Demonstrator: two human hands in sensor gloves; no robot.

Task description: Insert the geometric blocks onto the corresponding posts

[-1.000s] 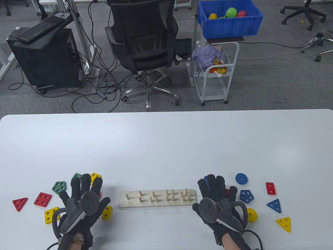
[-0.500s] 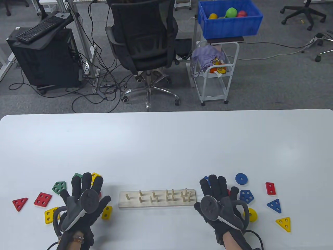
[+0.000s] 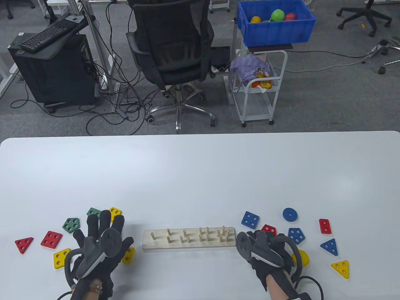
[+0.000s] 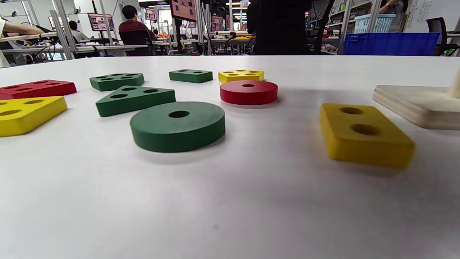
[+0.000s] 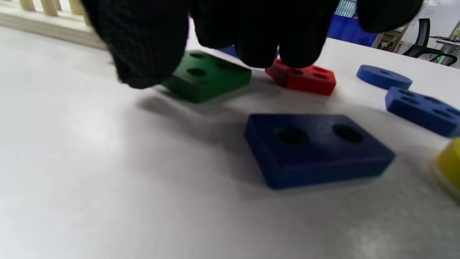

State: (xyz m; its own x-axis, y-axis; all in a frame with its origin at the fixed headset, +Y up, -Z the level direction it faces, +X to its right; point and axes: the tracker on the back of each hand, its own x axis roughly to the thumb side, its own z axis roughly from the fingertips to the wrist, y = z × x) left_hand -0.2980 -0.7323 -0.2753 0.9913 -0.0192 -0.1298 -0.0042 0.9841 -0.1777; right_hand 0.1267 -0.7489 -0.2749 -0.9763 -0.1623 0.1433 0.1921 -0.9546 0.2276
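Observation:
The wooden peg board [image 3: 188,247] lies near the table's front edge with all its posts bare; its corner shows in the left wrist view [image 4: 417,104]. My left hand [image 3: 100,242] is spread flat and empty over blocks left of the board, among them a green disc [image 4: 178,126], a red disc [image 4: 248,92] and a yellow rectangle [image 4: 364,135]. My right hand [image 3: 265,250] sits right of the board with fingers [image 5: 258,39] curled down just above a green square block [image 5: 206,75]. A dark blue rectangle [image 5: 316,147] lies under the wrist. Neither hand holds a block.
Left side: red triangle [image 3: 23,244], red square [image 3: 51,239], green pentagon [image 3: 71,225], yellow square [image 3: 60,258]. Right side: blue square [image 3: 250,219], red block [image 3: 268,229], blue disc [image 3: 290,214], blue pentagon [image 3: 296,235], red rectangle [image 3: 324,226], blue triangle [image 3: 330,247], yellow triangle [image 3: 341,268].
My right hand drew back toward me and curled its fingers down, uncovering the blue square and red block. My left hand shifted slightly toward me and stays spread.

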